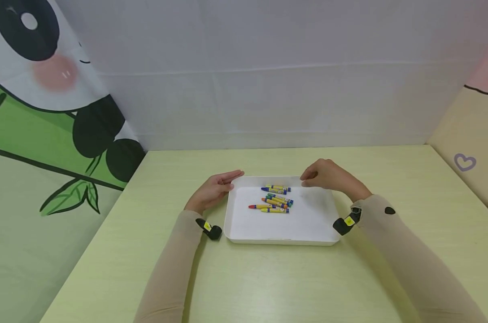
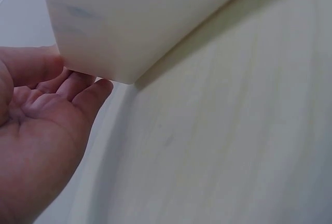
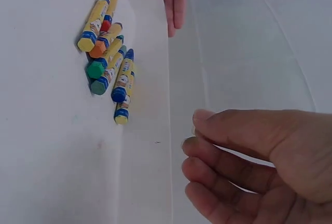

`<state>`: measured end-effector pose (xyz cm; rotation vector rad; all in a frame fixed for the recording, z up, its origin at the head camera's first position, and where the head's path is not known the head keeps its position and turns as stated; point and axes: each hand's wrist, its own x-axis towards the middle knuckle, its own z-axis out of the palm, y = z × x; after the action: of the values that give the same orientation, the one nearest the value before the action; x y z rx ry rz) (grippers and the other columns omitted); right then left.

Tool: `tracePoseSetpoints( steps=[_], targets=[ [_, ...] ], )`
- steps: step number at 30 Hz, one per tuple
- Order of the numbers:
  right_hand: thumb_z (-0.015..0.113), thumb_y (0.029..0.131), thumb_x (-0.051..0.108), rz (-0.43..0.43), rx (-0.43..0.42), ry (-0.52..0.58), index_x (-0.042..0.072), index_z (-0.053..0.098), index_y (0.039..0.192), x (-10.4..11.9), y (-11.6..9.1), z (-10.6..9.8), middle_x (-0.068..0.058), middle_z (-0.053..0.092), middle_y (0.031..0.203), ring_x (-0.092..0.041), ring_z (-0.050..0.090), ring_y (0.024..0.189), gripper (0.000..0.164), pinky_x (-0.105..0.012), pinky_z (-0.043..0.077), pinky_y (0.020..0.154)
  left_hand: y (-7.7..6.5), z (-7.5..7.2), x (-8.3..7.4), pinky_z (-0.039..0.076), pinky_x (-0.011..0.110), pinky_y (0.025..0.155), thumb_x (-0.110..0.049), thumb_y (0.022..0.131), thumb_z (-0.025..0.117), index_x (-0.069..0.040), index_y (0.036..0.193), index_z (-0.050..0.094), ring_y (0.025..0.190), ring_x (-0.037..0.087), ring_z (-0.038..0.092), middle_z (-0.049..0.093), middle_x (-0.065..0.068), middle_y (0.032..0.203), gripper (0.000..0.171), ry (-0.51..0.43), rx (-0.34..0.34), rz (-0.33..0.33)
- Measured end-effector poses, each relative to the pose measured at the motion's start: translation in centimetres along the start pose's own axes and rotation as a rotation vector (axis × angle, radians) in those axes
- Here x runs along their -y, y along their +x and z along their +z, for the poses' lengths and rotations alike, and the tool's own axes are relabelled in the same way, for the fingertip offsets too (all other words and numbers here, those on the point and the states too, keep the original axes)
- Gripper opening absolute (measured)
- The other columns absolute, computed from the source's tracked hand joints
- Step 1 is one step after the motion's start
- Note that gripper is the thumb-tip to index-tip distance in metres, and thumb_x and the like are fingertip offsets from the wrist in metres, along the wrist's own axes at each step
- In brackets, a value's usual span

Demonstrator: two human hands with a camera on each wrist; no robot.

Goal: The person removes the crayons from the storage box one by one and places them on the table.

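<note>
A shallow white tray point(image 1: 308, 220) lies on the table with several wax crayons in it. My left hand point(image 1: 211, 192) is at the tray's far left corner. Its thumb rests on the rim and its fingers reach along the outer side, as the left wrist view shows. Near the far right edge is my right hand point(image 3: 259, 162), loosely curled with nothing between its fingers, apart from the rim in the right wrist view. The crayons, in yellow and blue wrappers, include a blue crayon point(image 3: 123, 76), a green crayon point(image 3: 104, 60), an orange crayon point(image 1: 274, 203) and a red crayon point(image 1: 262, 207).
The tray stands on a pale yellow table point(image 1: 268, 282). A white cloth wall point(image 1: 268, 98) rises behind its far edge. Printed sheets flank it, a green and white one point(image 1: 78, 193) at the left and a cream one point(image 1: 474, 139) at the right.
</note>
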<state>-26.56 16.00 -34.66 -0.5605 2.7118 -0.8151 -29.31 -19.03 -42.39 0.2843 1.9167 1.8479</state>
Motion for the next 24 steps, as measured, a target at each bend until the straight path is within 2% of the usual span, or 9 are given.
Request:
tracePoseSetpoints(
  steps=[3, 10, 24],
  targets=[
    [0.067, 0.089, 0.014, -0.027, 0.062, -0.029, 0.0, 0.071, 0.11, 0.4, 1.1, 0.6, -0.012, 0.071, 0.104, -0.022, 0.065, 0.092, 0.025, -0.037, 0.055, 0.08, 0.0, 0.0, 0.0, 0.029, 0.039, 0.115, 0.007, 0.098, 0.04, -0.01, 0.148, 0.038, 0.144, 0.018, 0.029, 0.035, 0.002, 0.156, 0.053, -0.001, -0.001, 0.002],
    [0.07, 0.087, 0.015, 0.002, 0.175, -0.047, 0.005, 0.073, 0.104, 0.7, 2.7, 2.3, -0.007, 0.071, 0.1, -0.016, 0.062, 0.087, 0.02, -0.032, 0.053, 0.079, 0.0, 0.0, -0.1, 0.029, 0.04, 0.116, 0.007, 0.098, 0.04, -0.01, 0.148, 0.038, 0.145, 0.018, 0.028, 0.035, 0.002, 0.155, 0.053, -0.009, -0.003, 0.001],
    [0.07, 0.086, 0.013, 0.028, 0.24, -0.073, 0.009, 0.074, 0.099, 1.0, 3.3, 4.2, -0.005, 0.068, 0.097, -0.017, 0.056, 0.085, 0.014, -0.03, 0.048, 0.075, -0.2, 0.1, -0.1, 0.028, 0.041, 0.116, 0.008, 0.098, 0.038, -0.008, 0.148, 0.037, 0.145, 0.021, 0.027, 0.033, 0.003, 0.156, 0.053, -0.016, 0.003, 0.004]
  ],
)
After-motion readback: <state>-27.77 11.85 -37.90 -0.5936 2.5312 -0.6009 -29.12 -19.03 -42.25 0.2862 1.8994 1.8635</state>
